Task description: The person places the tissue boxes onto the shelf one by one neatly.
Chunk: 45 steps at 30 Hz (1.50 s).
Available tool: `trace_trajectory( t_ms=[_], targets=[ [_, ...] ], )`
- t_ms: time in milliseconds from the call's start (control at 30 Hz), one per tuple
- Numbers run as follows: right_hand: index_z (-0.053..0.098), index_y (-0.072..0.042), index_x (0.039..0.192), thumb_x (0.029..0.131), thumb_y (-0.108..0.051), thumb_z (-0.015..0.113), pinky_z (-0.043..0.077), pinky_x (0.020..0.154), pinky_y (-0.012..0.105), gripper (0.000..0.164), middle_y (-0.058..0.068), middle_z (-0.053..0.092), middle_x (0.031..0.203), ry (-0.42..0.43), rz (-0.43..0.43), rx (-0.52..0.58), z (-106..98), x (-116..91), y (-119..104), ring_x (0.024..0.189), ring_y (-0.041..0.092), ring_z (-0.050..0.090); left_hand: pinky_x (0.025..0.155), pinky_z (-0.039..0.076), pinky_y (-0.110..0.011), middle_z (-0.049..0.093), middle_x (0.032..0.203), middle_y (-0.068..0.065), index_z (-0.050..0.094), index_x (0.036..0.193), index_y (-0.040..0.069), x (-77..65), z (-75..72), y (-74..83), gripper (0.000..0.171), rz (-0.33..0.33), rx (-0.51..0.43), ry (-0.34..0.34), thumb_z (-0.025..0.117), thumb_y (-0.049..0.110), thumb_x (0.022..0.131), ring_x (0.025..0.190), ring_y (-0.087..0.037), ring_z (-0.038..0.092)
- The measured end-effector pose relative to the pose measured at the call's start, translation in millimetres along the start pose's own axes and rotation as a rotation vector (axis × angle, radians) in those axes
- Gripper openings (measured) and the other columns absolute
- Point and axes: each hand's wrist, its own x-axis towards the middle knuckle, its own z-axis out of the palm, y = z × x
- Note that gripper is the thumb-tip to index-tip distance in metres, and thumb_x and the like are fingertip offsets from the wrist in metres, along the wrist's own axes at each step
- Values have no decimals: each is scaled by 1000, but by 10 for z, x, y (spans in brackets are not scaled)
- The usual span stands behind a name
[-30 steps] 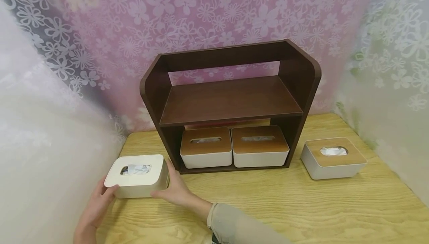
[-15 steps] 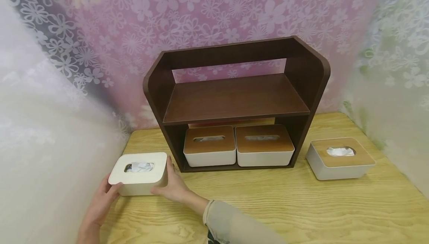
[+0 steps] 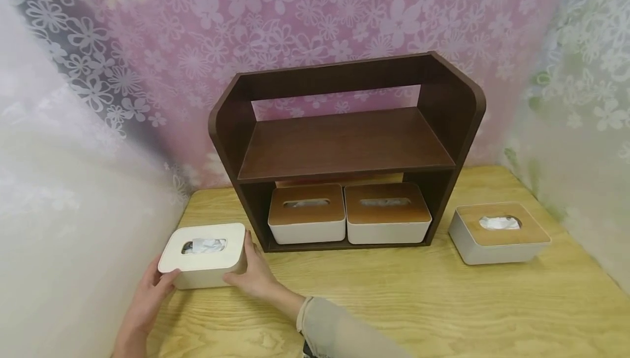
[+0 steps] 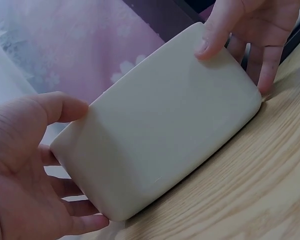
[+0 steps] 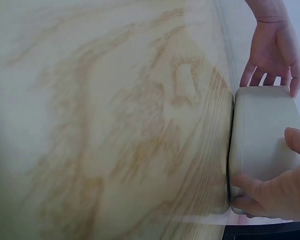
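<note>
A cream-white tissue box, with tissue showing in its oval top opening, sits low at the left of the table in the head view. My left hand grips its left end and my right hand its right end. In the left wrist view, both thumbs lie on the blank face of the tissue box, near its upper edge, and the fingers wrap the ends. The right wrist view has the right hand on the near end of the box and the left hand at the far one.
A dark brown two-tier shelf stands behind on the wood-grain table. Its lower tier holds two wood-topped tissue boxes, a left one and a right one. Another wood-topped tissue box lies right of the shelf. Flowered sheeting hangs around.
The head view has shifted slightly, moving the scene a little to the right in the frame. Both hands keep their hold, and the white tissue box stays in about the same place.
</note>
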Motion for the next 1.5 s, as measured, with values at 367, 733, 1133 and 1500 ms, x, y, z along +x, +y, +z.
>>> trace_trajectory(
  t_ms=[367, 733, 1133, 1500],
  targets=[
    [8, -15, 161, 83, -26, 79, 24, 118, 50, 106, 4, 17, 165, -14, -38, 34, -97, -111, -117, 149, 32, 22, 77, 45, -10, 45, 116, 33, 14, 157, -3, -186, 12, 119, 71, 86, -53, 72, 56, 16, 102, 102, 16, 47],
    [6, -20, 161, 83, -26, 80, 21, 120, 45, 108, -1, 14, 164, -26, -82, 67, -170, -245, -313, 150, 27, 19, 82, 40, -3, 43, 128, 23, 14, 160, 8, -389, -57, 342, 77, 46, -48, 136, 61, 20, 100, 104, 18, 47],
    [7, -25, 161, 82, -31, 82, 27, 117, 47, 109, 5, 25, 162, -2, -177, 12, -454, -395, -531, 148, 24, 26, 81, 36, -8, 50, 121, 23, 26, 158, 17, -555, 23, 650, 68, 161, 25, 208, 60, 12, 99, 105, 5, 47],
    [5, -35, 159, 82, -38, 81, 38, 110, 49, 108, 9, 29, 156, 11, -226, 30, -729, -651, -741, 141, 27, 34, 84, 39, -5, 44, 134, 17, 20, 160, 18, -730, 80, 948, 74, 254, 102, 206, 60, 7, 99, 111, -1, 45]
  ],
)
